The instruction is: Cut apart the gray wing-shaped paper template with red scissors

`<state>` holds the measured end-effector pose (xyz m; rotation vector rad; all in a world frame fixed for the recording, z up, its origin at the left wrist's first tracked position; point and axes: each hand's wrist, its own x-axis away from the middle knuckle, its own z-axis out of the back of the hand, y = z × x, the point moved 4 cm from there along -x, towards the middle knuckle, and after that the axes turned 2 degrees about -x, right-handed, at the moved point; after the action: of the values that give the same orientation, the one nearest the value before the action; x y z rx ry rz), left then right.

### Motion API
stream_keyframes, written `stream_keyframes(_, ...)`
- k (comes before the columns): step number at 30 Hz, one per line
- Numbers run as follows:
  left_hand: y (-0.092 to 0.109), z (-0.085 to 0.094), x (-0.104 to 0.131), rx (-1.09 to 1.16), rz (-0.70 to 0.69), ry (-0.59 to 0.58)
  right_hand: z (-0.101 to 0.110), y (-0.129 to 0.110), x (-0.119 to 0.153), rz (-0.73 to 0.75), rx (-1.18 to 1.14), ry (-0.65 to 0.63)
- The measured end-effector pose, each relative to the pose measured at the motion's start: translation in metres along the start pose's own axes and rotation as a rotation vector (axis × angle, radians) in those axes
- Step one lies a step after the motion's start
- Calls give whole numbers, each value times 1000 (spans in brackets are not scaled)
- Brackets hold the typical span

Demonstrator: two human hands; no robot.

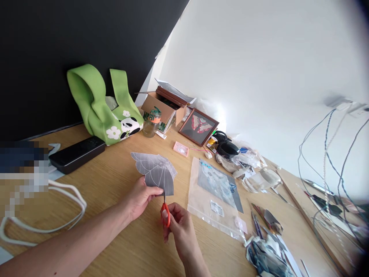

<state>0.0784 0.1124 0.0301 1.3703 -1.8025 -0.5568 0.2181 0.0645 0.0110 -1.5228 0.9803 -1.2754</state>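
Note:
My left hand (143, 196) pinches the lower edge of a dark grey sheet (157, 171) printed with pale wing-like lines; its upper outline is scalloped. The thumb lies on the near side, and the other fingers are mostly behind the sheet. In my right hand (178, 221) is a pair of scissors with orange-red handles (165, 215), the fingers through and around the loops. The scissor blades point up at the bottom edge of the sheet, close to my left thumb. How far apart the blades are cannot be made out.
A green panda bag (106, 111), a black case (77, 154) and a bottle (152, 123) stand on the left and at the back. Behind are an open box (164, 105) and a framed butterfly (198, 127). A clear zip bag (201, 209), tools and a crumpled cloth (266, 256) lie right.

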Motion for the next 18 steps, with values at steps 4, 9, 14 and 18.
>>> stream_keyframes(4, -1, 1, -1, -13, -1, -1, 1, 2, -1, 7, 4, 2)
stream_keyframes(9, -1, 0, 0, -12, -3, -17, 1, 2, -1, 3, 4, -3)
stream_keyframes(14, 1, -2, 2, -29, 2, -24, 1, 0, 1, -4, -6, -4)
stream_keyframes(18, 0, -2, 3, -30, 5, -17, 1, 0, 0, -3, -3, 8)
